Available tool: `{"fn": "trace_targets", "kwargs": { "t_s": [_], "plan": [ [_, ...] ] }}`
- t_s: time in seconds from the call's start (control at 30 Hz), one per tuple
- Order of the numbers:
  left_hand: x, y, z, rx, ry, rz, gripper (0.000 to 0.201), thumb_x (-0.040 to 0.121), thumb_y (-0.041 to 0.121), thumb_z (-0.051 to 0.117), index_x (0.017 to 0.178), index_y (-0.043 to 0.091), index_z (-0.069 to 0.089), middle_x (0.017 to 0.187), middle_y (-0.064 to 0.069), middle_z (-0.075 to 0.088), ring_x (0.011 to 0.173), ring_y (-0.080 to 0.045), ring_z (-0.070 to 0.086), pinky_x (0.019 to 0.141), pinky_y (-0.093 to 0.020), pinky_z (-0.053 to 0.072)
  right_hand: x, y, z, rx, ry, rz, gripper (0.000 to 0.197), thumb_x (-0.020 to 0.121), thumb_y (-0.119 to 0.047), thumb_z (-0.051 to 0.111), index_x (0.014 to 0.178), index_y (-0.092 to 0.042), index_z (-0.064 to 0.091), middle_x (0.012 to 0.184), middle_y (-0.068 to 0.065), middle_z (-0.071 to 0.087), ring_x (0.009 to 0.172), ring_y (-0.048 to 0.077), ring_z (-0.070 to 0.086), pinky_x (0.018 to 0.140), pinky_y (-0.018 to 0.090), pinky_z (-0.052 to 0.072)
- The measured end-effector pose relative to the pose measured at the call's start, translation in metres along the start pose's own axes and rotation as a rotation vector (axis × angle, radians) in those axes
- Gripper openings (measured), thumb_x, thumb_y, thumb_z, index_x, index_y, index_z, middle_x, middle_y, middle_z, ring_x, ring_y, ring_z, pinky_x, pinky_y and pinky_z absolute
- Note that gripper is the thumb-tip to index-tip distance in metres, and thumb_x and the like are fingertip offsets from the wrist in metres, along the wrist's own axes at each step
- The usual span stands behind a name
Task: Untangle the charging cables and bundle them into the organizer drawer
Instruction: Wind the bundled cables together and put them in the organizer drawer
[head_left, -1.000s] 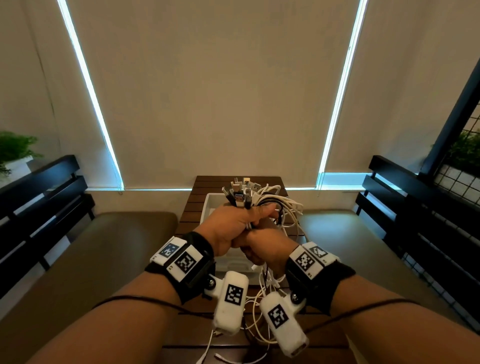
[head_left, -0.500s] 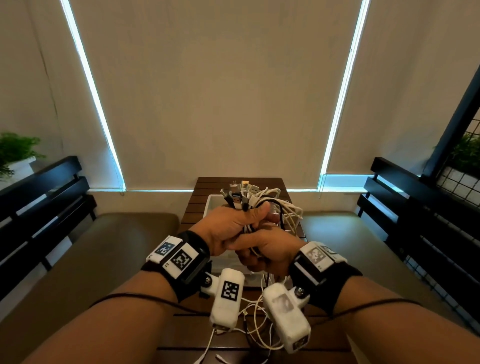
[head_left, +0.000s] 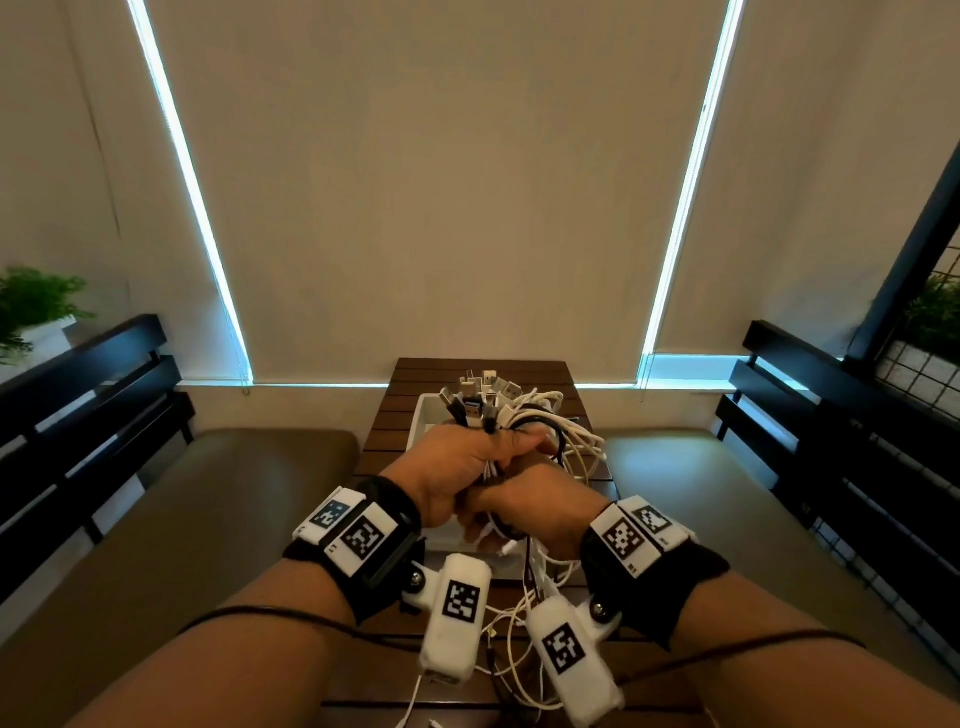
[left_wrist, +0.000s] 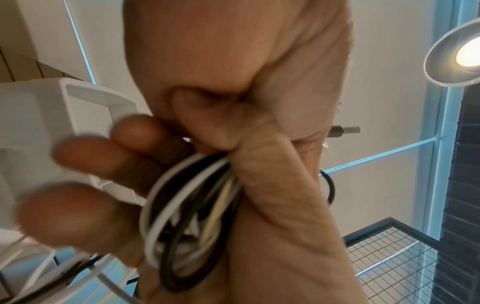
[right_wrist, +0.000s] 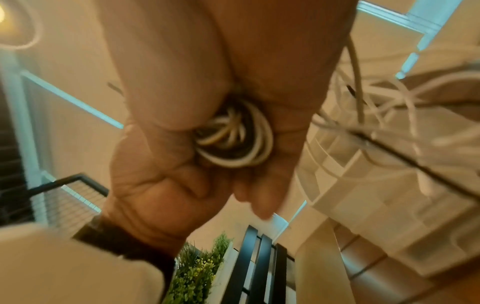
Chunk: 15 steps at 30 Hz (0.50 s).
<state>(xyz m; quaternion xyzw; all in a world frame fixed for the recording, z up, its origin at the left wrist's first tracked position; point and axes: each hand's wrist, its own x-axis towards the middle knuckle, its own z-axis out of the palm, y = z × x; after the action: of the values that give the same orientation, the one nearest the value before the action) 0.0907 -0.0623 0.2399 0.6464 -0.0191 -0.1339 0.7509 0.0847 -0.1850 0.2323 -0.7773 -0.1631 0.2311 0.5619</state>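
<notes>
A bundle of white and black charging cables is held upright over the table, its USB plug ends sticking out above my fist. My left hand grips the bundle just below the plugs. Directly beneath and touching it, my right hand grips the same cables lower down. The wrist views show the gathered cable strands and cable loops squeezed between palm and fingers. The white organizer drawer stands on the table behind my hands, mostly hidden by them. Loose cable tails hang to the tabletop.
The dark slatted wooden table runs between two olive bench cushions with black slatted backrests. Closed blinds fill the wall behind. Green plants sit at far left and behind a wire grid at right.
Both hands keep their hold on the bundle. The right hand has slipped a little lower under the left and its wrist has turned; the loose cable tails have shifted.
</notes>
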Motion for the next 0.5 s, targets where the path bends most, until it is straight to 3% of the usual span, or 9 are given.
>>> {"fn": "trace_targets", "kwargs": {
  "t_s": [0.07, 0.13, 0.2, 0.3, 0.37, 0.43, 0.5],
  "plan": [
    [0.002, -0.001, -0.007, -0.05, -0.007, 0.001, 0.036, 0.068, 0.023, 0.078, 0.1, 0.005, 0.076, 0.108, -0.019, 0.072, 0.108, -0.033, 0.066, 0.098, -0.05, 0.049, -0.004, -0.005, -0.009, -0.179, -0.086, 0.035, 0.029, 0.079, -0.018, 0.074, 0.106, -0.011, 0.064, 0.102, 0.01, 0.07, 0.09, 0.025, 0.07, 0.082, 0.04, 0.059],
    [0.004, -0.002, -0.017, -0.104, -0.002, 0.006, 0.028, 0.071, 0.02, 0.077, 0.096, 0.007, 0.076, 0.1, -0.016, 0.074, 0.1, -0.03, 0.069, 0.094, -0.047, 0.05, -0.014, -0.014, -0.019, -0.492, -0.127, 0.027, 0.056, 0.073, -0.037, 0.079, 0.122, -0.023, 0.056, 0.114, -0.002, 0.067, 0.099, 0.015, 0.066, 0.088, 0.037, 0.057],
    [0.004, -0.001, -0.025, -0.125, 0.009, 0.018, 0.02, 0.071, 0.018, 0.075, 0.09, 0.009, 0.075, 0.086, -0.01, 0.073, 0.085, -0.024, 0.07, 0.083, -0.044, 0.052, -0.024, -0.022, -0.027, -0.681, -0.127, -0.026, 0.057, 0.075, -0.042, 0.077, 0.126, -0.027, 0.055, 0.116, -0.008, 0.065, 0.099, 0.006, 0.064, 0.088, 0.03, 0.055],
    [0.001, 0.0, -0.026, -0.113, -0.004, 0.028, 0.016, 0.073, 0.016, 0.072, 0.086, 0.007, 0.068, 0.064, -0.004, 0.062, 0.06, -0.018, 0.061, 0.061, -0.033, 0.051, -0.037, -0.036, -0.034, -0.417, 0.071, -0.216, 0.018, 0.077, -0.027, 0.078, 0.091, -0.021, 0.067, 0.087, -0.001, 0.072, 0.071, 0.007, 0.068, 0.065, 0.022, 0.056],
    [0.0, -0.002, -0.025, -0.109, -0.012, 0.037, 0.019, 0.074, 0.014, 0.072, 0.09, 0.006, 0.067, 0.058, -0.003, 0.052, 0.05, -0.015, 0.049, 0.053, -0.031, 0.047, -0.037, -0.043, -0.042, -0.285, 0.37, -0.423, 0.025, 0.069, -0.022, 0.085, 0.08, -0.021, 0.062, 0.077, 0.001, 0.069, 0.065, 0.009, 0.064, 0.059, 0.021, 0.052],
    [-0.002, -0.003, -0.023, -0.053, -0.029, 0.05, 0.008, 0.077, 0.01, 0.07, 0.084, 0.008, 0.068, 0.055, -0.003, 0.046, 0.043, -0.012, 0.04, 0.049, -0.03, 0.043, -0.033, -0.049, -0.052, -0.333, 0.458, -0.484, 0.054, 0.06, -0.027, 0.09, 0.102, -0.025, 0.058, 0.102, -0.008, 0.066, 0.088, 0.0, 0.061, 0.073, 0.013, 0.047],
    [-0.005, 0.0, -0.019, -0.014, -0.079, 0.06, 0.006, 0.078, 0.005, 0.069, 0.075, 0.009, 0.067, 0.053, -0.004, 0.043, 0.04, -0.011, 0.036, 0.046, -0.028, 0.041, -0.022, -0.048, -0.06, -0.507, 0.284, -0.336, 0.087, 0.057, -0.039, 0.089, 0.131, -0.033, 0.044, 0.137, -0.014, 0.049, 0.121, 0.001, 0.047, 0.094, 0.019, 0.038]
  ]
}}
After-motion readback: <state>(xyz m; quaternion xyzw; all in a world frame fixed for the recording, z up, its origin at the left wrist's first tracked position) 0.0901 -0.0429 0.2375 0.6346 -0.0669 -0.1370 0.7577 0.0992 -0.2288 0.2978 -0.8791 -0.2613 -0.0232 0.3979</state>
